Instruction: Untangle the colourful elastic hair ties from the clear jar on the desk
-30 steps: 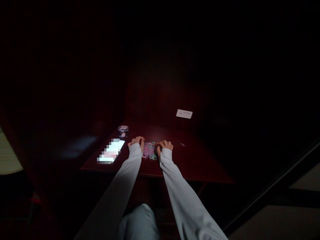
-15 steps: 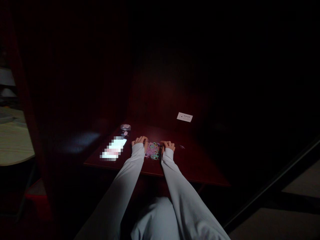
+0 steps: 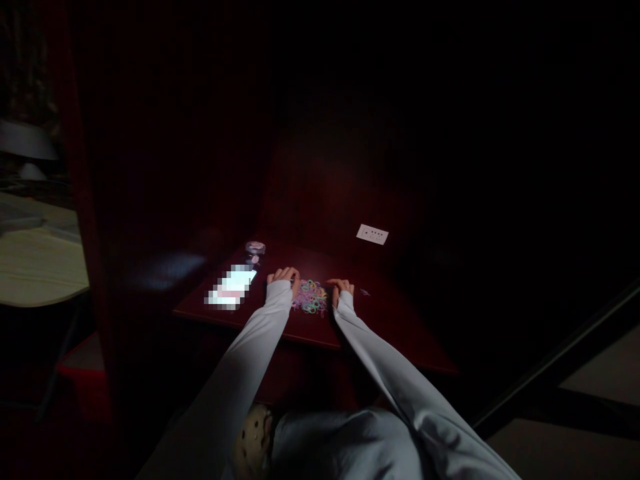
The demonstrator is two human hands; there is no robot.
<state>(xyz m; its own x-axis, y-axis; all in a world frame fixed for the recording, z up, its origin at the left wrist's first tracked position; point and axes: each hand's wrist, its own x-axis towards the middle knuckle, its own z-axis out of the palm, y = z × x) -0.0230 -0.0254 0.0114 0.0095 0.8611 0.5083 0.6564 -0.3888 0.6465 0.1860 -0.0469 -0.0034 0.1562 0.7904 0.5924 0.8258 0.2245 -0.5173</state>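
Observation:
A loose pile of small coloured rings (image 3: 313,298), like hair ties or rubber bands, in pink, purple, green and yellow, lies on the dark red table (image 3: 313,335). My left hand (image 3: 284,277) rests at the pile's left edge, its fingers bent but apart and its thumb alongside the rings. To the right of the pile, my right hand (image 3: 343,291) is open with the index finger pointing towards it and a small gap between. Neither hand visibly holds anything. Some fingertips are too dim to see well.
A lit, pixelated phone (image 3: 232,287) lies on the left of the table. Behind it stands a clear round container (image 3: 255,249). A few small bits (image 3: 365,292) lie on the right. A white socket plate (image 3: 373,234) is on the back wall, and a pale table (image 3: 40,267) stands far left.
My right hand has moved slightly right, away from the rings, and the pile looks a little more spread. The camera view has shifted, and a holed shoe now shows below.

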